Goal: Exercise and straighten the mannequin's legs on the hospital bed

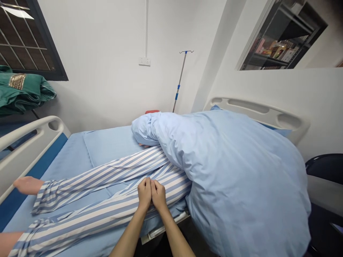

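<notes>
A figure in blue-and-white striped trousers (107, 178) lies on a hospital bed, its upper part hidden under a light blue quilt (230, 171). My left hand (144, 194) and my right hand (159, 195) rest side by side on the near striped leg, around the thigh. Both have their fingers curled down and pressed into the cloth. A bare foot (26, 185) shows at the far left by the footboard.
The bed has a blue sheet (107, 142), a white footboard (24, 142) at left and a white headboard (257, 112) at right. A drip stand (180, 80) rises behind the bed. Green folded cloth (21, 89) lies at upper left. A dark chair (325, 167) stands at right.
</notes>
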The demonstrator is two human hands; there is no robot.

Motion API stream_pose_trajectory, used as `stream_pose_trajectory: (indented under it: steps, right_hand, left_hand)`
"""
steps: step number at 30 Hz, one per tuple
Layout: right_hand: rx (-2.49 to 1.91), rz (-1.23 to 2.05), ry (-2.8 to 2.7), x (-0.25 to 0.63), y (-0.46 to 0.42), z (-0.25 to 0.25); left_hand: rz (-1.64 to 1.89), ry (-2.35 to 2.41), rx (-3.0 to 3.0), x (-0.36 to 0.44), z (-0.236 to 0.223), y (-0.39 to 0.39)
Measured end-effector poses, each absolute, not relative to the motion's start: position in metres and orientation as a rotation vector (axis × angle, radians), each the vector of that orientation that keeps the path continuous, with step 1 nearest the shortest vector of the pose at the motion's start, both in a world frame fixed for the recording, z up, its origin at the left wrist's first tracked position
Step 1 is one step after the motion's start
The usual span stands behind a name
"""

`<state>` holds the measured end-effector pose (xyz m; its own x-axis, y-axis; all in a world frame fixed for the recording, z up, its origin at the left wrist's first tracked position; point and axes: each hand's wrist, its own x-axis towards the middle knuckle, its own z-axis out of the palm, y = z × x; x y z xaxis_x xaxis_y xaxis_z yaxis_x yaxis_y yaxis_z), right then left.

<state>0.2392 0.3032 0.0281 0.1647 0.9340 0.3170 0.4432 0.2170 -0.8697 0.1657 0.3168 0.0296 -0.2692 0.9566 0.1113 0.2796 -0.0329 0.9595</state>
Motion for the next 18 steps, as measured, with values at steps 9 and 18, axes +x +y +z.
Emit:
stream_pose_trajectory:
  steps: [9, 18]
  right_hand:
    - [-1.464, 0.472, -1.462, 0.271, 0.312, 0.037]
    - [-1.54, 0.3, -1.585, 0.28, 0.316, 0.034]
  left_hand:
    - [1.339, 1.526, 1.398, 0.187, 0.036, 0.315]
    - [1.214, 1.529, 1.53, 0.194, 0.026, 0.318]
